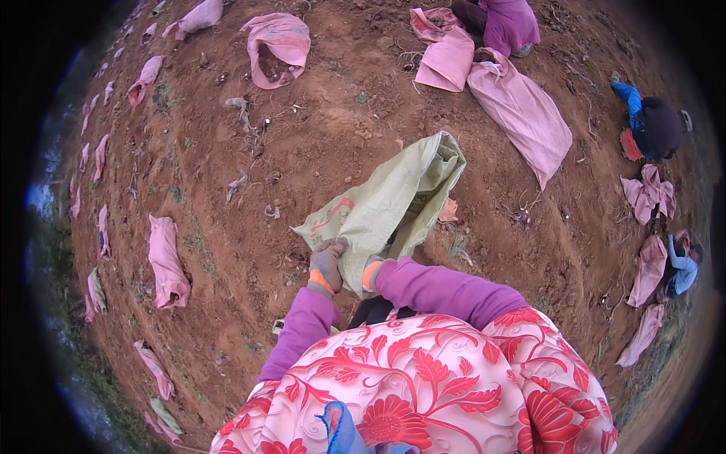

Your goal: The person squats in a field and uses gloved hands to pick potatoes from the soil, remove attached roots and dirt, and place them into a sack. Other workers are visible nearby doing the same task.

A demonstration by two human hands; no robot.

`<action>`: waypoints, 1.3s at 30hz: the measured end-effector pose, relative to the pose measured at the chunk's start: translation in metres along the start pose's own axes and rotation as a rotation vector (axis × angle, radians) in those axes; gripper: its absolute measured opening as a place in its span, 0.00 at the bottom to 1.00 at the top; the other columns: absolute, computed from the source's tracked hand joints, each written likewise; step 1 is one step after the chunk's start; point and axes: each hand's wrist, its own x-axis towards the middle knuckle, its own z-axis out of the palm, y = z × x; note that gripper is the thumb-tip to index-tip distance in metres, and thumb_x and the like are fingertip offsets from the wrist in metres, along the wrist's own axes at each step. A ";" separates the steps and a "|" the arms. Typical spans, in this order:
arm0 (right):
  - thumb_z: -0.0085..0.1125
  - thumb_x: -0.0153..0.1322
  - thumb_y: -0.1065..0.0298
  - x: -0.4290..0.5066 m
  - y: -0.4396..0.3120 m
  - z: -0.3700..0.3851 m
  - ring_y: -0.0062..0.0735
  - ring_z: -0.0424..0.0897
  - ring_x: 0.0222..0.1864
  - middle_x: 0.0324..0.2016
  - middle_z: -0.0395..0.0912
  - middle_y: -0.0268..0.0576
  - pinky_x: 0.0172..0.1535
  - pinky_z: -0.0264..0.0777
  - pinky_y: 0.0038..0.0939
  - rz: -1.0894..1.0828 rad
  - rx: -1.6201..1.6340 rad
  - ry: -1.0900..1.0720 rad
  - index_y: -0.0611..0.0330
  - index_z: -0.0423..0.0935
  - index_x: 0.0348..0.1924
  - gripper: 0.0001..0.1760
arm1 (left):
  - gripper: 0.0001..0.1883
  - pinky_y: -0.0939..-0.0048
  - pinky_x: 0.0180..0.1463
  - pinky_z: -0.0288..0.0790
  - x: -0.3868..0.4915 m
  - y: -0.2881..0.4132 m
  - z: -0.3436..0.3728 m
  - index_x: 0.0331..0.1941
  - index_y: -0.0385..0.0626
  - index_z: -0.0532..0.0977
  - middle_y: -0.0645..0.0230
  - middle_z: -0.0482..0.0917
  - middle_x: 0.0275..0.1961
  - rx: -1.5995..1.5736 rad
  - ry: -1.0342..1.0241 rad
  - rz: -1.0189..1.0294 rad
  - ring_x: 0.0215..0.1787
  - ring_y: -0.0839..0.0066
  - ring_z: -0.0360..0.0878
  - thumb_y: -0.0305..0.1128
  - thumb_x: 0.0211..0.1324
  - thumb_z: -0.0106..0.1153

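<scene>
A pale green woven plastic sack [374,207] stretches out in front of me, with printing on its side and its far end gaping. My left hand [329,264], in a soiled grey glove with an orange cuff, grips the near left edge of the sack. Only the wrist part of my right hand [375,267] shows, with the same orange cuff. Its fingers are hidden by the sack fabric, so their hold cannot be seen. Reddish-brown soil [272,244] lies under the sack.
An open pink sack [278,31] of dark produce stands ahead. Filled pink sacks [524,110] lie ahead right, beside a crouching person in purple [510,25]. Other people [661,127] work at the right. More pink sacks [164,255] lie left. Roots and dry stalks [241,110] litter the ground.
</scene>
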 end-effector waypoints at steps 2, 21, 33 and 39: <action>0.62 0.72 0.51 -0.012 0.010 -0.001 0.47 0.86 0.50 0.46 0.87 0.53 0.54 0.77 0.43 0.042 0.185 0.026 0.55 0.83 0.54 0.23 | 0.21 0.51 0.70 0.73 0.016 -0.004 -0.019 0.66 0.38 0.72 0.55 0.78 0.67 -0.474 0.045 0.000 0.64 0.59 0.79 0.32 0.74 0.48; 0.65 0.74 0.54 0.012 0.024 -0.161 0.43 0.86 0.43 0.41 0.86 0.47 0.48 0.78 0.40 0.493 0.185 0.317 0.52 0.79 0.57 0.21 | 0.25 0.59 0.67 0.76 -0.107 0.027 -0.134 0.67 0.39 0.73 0.57 0.82 0.63 -0.650 -0.078 0.256 0.62 0.62 0.83 0.45 0.78 0.51; 0.55 0.81 0.63 -0.029 -0.122 -0.379 0.22 0.70 0.19 0.21 0.72 0.32 0.22 0.65 0.24 -0.658 0.987 1.095 0.59 0.79 0.43 0.09 | 0.26 0.50 0.68 0.74 -0.119 0.060 -0.177 0.65 0.32 0.72 0.45 0.84 0.53 -0.687 0.012 0.171 0.56 0.50 0.83 0.39 0.72 0.45; 0.48 0.85 0.54 -0.231 0.026 -0.443 0.22 0.68 0.27 0.23 0.67 0.27 0.35 0.67 0.27 -0.445 1.030 1.704 0.50 0.71 0.30 0.20 | 0.28 0.47 0.66 0.75 -0.110 0.074 -0.198 0.62 0.28 0.73 0.42 0.84 0.50 -0.670 -0.035 0.281 0.54 0.46 0.83 0.42 0.74 0.40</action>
